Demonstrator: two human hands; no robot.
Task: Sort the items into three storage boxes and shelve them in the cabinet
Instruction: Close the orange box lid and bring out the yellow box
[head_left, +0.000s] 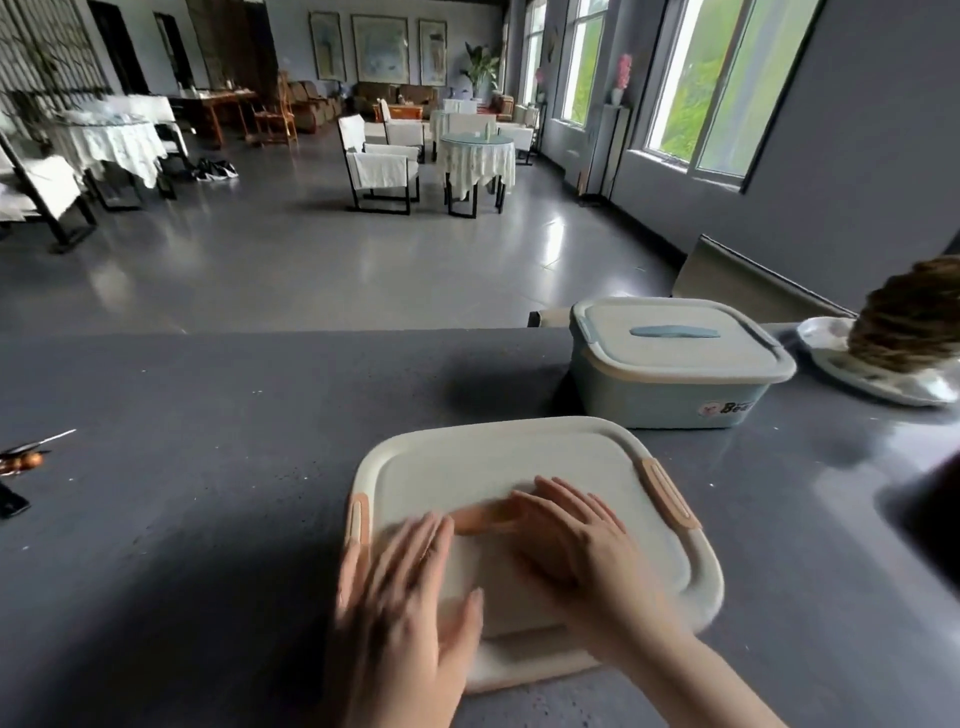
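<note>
Nearest the camera, the left hand (410, 587) lies flat and blurred on the near-left part of a cream lid, its fingers (415, 540) spread wide and gripping nothing. The right hand (576, 545) rests palm down just beside it, fingers (561, 499) loosely fanned toward the orange handle (485, 517) at the lid's middle, also holding nothing. Both wrists come in low from the near edge, palms pressing downward. The cream storage box (519, 467) sits on the grey table (208, 467) at near centre, lid on, with orange clips at its left (358, 519) and right (667, 493) sides. It looks like rigid, smooth plastic, probably light unless well filled, and likely to slide on the slick table. The centre handle seems the best place to lift it, or both side rims for a steadier carry. A blue storage box (670, 389), lid closed, stands farther off to the right, apart from the cream one.
</note>
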